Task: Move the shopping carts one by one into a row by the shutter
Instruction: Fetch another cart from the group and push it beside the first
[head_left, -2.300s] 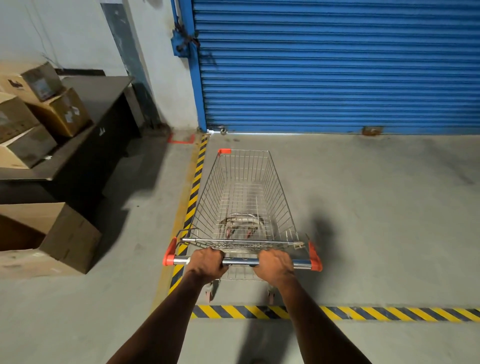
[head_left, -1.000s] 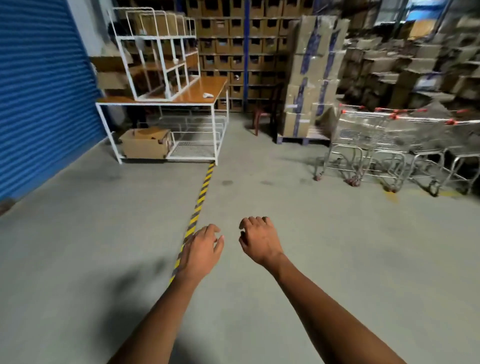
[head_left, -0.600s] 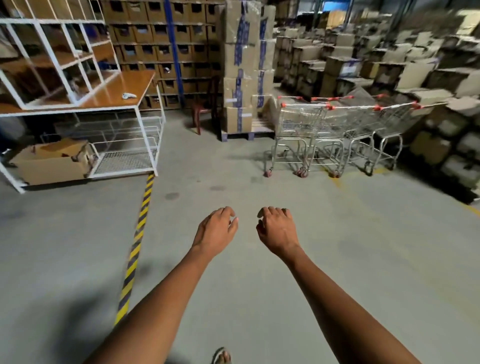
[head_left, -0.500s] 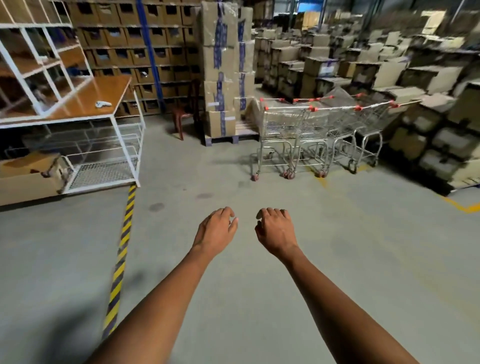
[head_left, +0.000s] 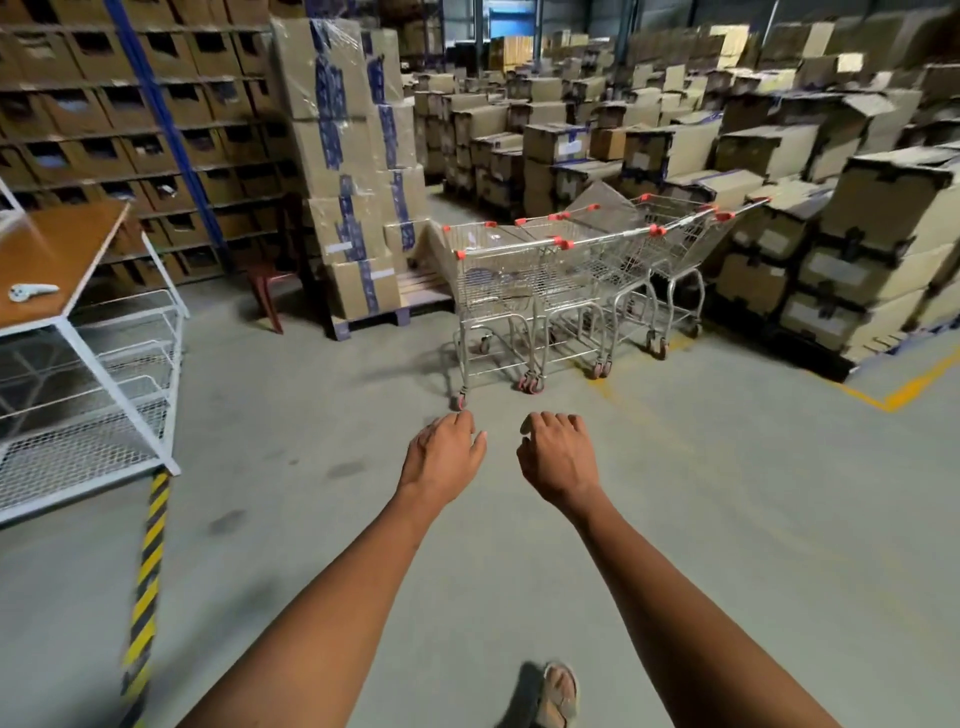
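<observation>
Several silver wire shopping carts (head_left: 566, 280) with orange handle ends stand side by side ahead, in front of stacked cardboard boxes. The nearest cart (head_left: 493, 291) is at the left of the group, its handle facing me. My left hand (head_left: 442, 457) and my right hand (head_left: 557, 457) are held out in front of me above the bare concrete floor, palms down, fingers loosely curled, holding nothing. Both hands are well short of the carts. The shutter is out of view.
A white-framed table (head_left: 78, 332) with a wooden top and wire shelves stands at the left. A yellow-black floor stripe (head_left: 148, 566) runs from its leg. A wrapped box stack on a pallet (head_left: 358, 171) is left of the carts. Box piles (head_left: 857, 249) line the right. My foot (head_left: 558, 693) shows below.
I let go of the cart left by the blue shutter and turned round. The group of carts has since come nearer and towards the middle of view. My hands stay empty.
</observation>
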